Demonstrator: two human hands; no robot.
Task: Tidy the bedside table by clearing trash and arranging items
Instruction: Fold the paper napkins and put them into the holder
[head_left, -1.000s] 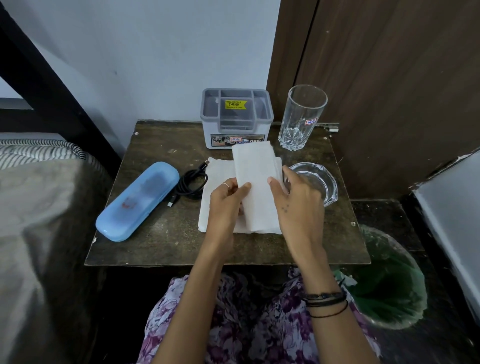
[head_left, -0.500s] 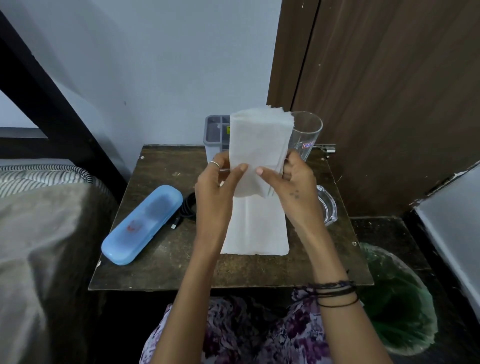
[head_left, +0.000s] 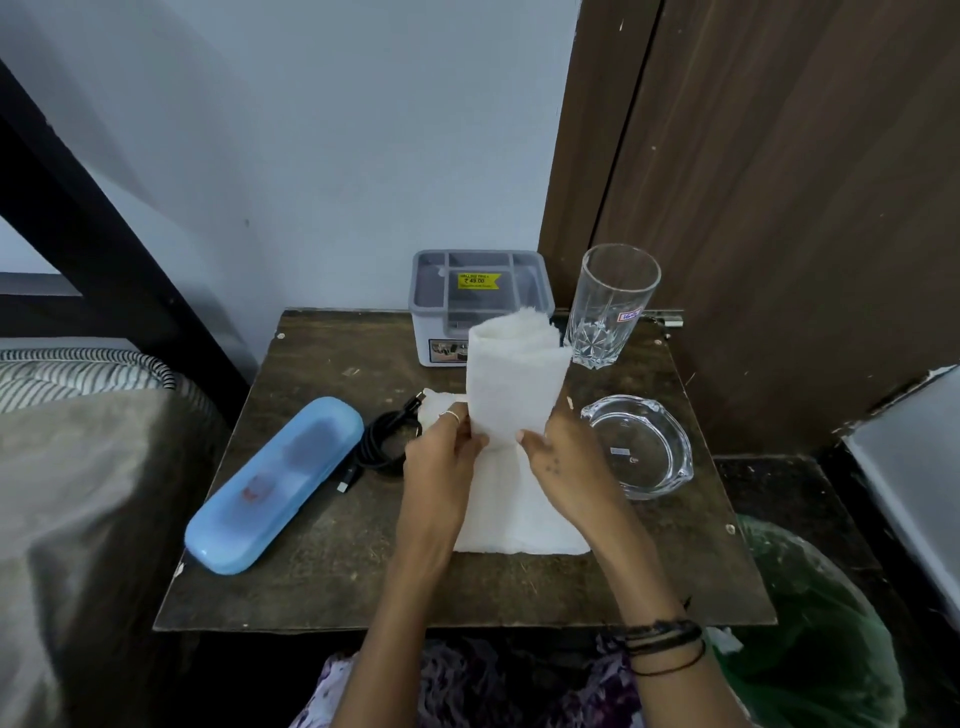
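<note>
Both hands hold a folded white tissue (head_left: 511, 379) upright above the middle of the dark wooden bedside table (head_left: 322, 582). My left hand (head_left: 441, 467) pinches its lower left edge and my right hand (head_left: 566, 467) pinches its lower right edge. More white tissue (head_left: 519, 525) lies flat on the table under my hands. A light blue case (head_left: 275, 483) lies at the left, a coiled black cable (head_left: 387, 441) beside it. At the back stand a grey organiser box (head_left: 478, 291) and a tall clear glass (head_left: 608, 306). A glass ashtray (head_left: 641, 447) sits at the right.
A bin lined with a green bag (head_left: 815, 618) stands on the floor at the table's right front corner. A bed with a striped cover (head_left: 78, 374) borders the table's left side. A brown wooden door (head_left: 779, 208) rises behind the glass.
The tissue rose from the table to in front of the organiser and glass, then came down a little. Its top now curls over, and the organiser and glass show again.
</note>
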